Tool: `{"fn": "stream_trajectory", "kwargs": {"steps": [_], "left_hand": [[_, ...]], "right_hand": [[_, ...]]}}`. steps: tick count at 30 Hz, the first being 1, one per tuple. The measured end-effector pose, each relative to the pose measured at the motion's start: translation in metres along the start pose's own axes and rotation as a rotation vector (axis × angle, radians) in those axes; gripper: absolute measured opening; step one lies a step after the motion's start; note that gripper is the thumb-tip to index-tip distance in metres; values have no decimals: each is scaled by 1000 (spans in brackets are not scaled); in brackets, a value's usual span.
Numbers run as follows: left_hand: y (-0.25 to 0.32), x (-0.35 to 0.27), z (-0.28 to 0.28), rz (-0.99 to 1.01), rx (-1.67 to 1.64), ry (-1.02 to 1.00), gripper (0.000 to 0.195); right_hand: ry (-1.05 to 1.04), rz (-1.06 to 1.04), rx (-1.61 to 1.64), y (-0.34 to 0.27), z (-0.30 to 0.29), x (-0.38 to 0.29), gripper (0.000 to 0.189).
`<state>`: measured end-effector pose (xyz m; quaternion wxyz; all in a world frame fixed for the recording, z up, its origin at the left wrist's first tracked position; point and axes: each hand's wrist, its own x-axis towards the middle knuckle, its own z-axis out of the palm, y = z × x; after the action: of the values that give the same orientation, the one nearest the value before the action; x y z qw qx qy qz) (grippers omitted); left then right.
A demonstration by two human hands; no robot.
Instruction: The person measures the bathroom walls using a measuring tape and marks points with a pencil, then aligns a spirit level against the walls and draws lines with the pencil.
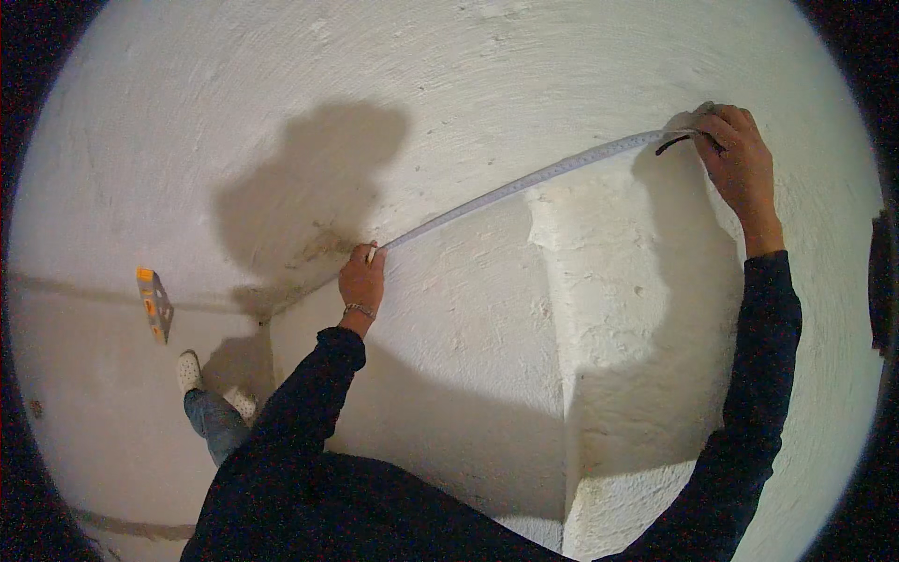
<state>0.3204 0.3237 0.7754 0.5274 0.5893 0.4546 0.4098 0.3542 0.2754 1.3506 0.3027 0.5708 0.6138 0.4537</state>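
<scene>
A pale measuring tape (520,185) stretches in a slanting line along the rough plastered wall between my two hands. My left hand (362,277), with a bracelet at the wrist, pinches its lower end against the wall near the corner. A small whitish piece (371,253) shows at those fingertips; I cannot tell what it is. Higher up on the right, my right hand (739,154) grips the other end, and its fingers hide most of what they hold. A dark strap (672,145) hangs out beside these fingers.
A small spirit level (149,302) with yellow parts stands at the left, by the line where wall and floor meet. My light dotted shoes (189,371) are on the floor. A plastered wall edge (555,302) juts out below the tape. Shadows fall across the wall.
</scene>
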Motion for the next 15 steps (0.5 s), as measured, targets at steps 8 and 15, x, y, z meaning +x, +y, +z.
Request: {"fn": "stream_trajectory", "kwargs": {"steps": [8, 15], "left_hand": [[-2, -1, 0, 43, 50, 31, 34], [15, -2, -10, -71, -41, -51, 34]], "right_hand": [[31, 58, -47, -12, 3, 2, 15], [68, 110, -67, -13, 9, -2, 15]]}}
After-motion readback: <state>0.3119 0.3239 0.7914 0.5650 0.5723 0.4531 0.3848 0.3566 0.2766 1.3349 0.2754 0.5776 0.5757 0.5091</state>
